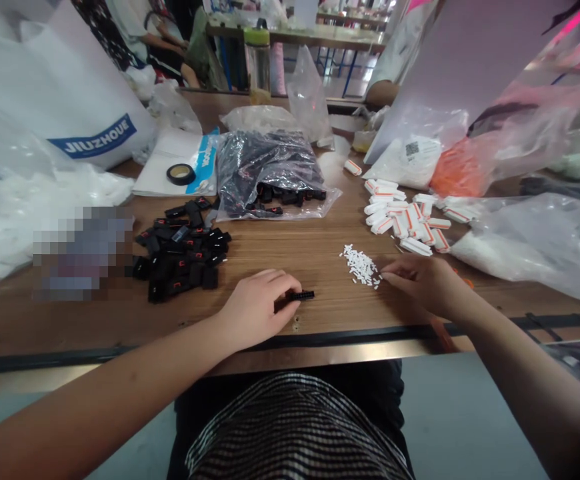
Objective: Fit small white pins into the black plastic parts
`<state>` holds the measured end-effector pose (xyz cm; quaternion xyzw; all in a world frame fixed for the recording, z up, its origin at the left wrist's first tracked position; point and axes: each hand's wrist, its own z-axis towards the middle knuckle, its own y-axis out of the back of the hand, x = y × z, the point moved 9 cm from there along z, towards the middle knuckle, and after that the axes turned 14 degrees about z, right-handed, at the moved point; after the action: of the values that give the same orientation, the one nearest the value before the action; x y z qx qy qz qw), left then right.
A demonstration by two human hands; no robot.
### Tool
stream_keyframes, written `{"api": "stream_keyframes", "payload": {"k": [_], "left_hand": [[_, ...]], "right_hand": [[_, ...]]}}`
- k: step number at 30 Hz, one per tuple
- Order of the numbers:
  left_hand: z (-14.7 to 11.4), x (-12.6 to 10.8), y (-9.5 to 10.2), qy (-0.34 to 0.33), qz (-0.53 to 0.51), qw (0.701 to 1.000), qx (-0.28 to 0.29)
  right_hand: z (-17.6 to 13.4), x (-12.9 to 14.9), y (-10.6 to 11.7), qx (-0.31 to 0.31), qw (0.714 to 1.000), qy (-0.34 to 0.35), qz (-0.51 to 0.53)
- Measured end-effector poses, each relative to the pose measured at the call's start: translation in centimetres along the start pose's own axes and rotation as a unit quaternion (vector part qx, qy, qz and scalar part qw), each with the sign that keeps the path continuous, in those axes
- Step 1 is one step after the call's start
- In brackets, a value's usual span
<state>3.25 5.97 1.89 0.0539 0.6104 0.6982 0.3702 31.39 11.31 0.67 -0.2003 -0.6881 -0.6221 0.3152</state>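
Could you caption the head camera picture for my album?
Left hand holds a small black part, right hand beside small white pieces.

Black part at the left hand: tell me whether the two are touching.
Touching. The head view shows the left hand pinching one end of the black part in its fingers.

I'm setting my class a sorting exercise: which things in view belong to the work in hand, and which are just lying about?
Likely belong:
black connector, held by the left hand
small white pieces, at the right hand's fingertips
pile of black parts, probably supply

Apparently lying about:
roll of black tape
green-lidded bottle
JIUZHOUE bag
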Motion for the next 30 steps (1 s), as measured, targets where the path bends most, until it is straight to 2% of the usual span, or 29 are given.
{"api": "stream_keyframes", "payload": {"k": [3,5,8,10,13,17,24,30], "left_hand": [[0.0,0.1,-0.1,-0.002,-0.006,1.0,0.001],[0.1,0.1,-0.1,0.001,-0.009,1.0,-0.003],[0.1,0.3,-0.1,0.014,-0.013,1.0,-0.01],[0.1,0.4,-0.1,0.025,-0.015,1.0,-0.011],[0.1,0.3,-0.2,0.029,-0.023,0.999,-0.005],[0.1,0.3,-0.1,0.033,-0.031,0.999,-0.006],[0.1,0.4,-0.1,0.037,-0.028,0.999,-0.008],[0.1,0.4,-0.1,0.033,-0.027,0.999,-0.012]], "right_hand": [[0.1,0.0,0.0,0.003,0.999,-0.034,-0.027],[0.0,1.7,-0.2,-0.013,0.999,-0.03,0.009],[-0.4,7.0,-2.1,-0.007,0.993,0.053,0.108],[-1.0,11.3,-4.7,0.044,0.978,0.153,0.137],[-1.5,14.3,-8.1,0.092,0.963,0.212,0.137],[-1.3,14.5,-9.6,0.097,0.962,0.229,0.115],[-1.2,14.5,-9.8,0.096,0.962,0.236,0.103],[-2.2,15.9,-9.8,0.075,0.952,0.297,0.014]]}}
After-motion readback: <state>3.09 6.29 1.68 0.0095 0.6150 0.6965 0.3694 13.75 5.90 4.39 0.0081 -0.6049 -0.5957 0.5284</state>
